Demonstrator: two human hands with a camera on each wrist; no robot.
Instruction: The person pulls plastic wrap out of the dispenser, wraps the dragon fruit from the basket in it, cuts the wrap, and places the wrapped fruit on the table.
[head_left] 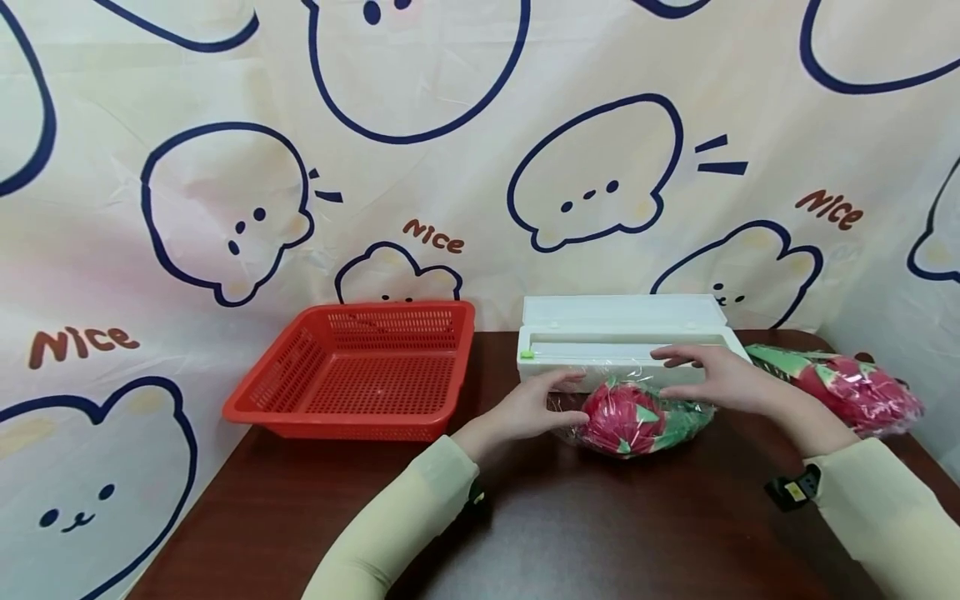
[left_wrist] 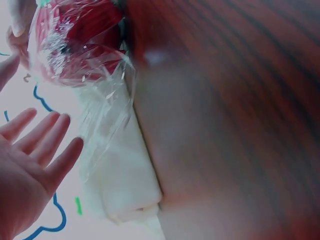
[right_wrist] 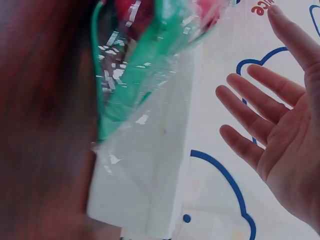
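A rounded red-and-green bundle point(head_left: 622, 418) in shiny clear film lies on the table, its green part toward the right. Loose film trails from it in the left wrist view. My left hand point(head_left: 531, 410) is at its left side, fingers spread and relaxed. On the other side, my right hand point(head_left: 716, 382) hovers by the green end with parted fingers. Both palms face the bundle, and neither hand grips anything. Right behind it stands a long white film dispenser box point(head_left: 555, 375), its lid point(head_left: 622, 312) raised and a small green piece at its left end.
A red plastic basket point(head_left: 378, 429) with slotted walls stands at the left. Another red-and-green bundle point(head_left: 855, 387) in clear film lies at the right, beside the white box. A patterned curtain point(head_left: 465, 183) hangs behind the dark brown table point(head_left: 600, 525).
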